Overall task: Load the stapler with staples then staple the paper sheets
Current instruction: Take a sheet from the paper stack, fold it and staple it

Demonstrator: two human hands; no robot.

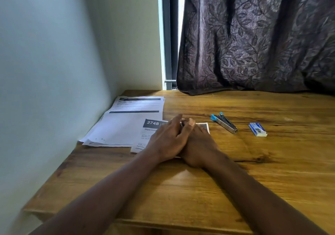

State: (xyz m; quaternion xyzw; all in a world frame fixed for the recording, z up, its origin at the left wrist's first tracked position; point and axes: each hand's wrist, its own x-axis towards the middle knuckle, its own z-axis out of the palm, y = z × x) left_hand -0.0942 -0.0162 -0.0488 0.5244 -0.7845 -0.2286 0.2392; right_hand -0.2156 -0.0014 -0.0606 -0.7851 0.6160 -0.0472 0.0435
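Stapler (pixel 224 122) untouched on desk (pixel 235 180); staple box (pixel 257 129) just right of it, paper sheets (pixel 125 126) well left. Left of stapler, 2 hands idle: left hand (pixel 168 140) flat, relaxed, over right hand (pixel 199 147), whose fingers are hidden, grip unclear. Loading likely unstarted.

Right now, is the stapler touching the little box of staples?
Apart. The head view shows a strip of bare wooden table between the stapler and the box of staples.

You get dim daylight from the window gap (pixel 181 17) beside the curtain (pixel 253 35); soft glare on the table (pixel 181 180), edges bend and blur.
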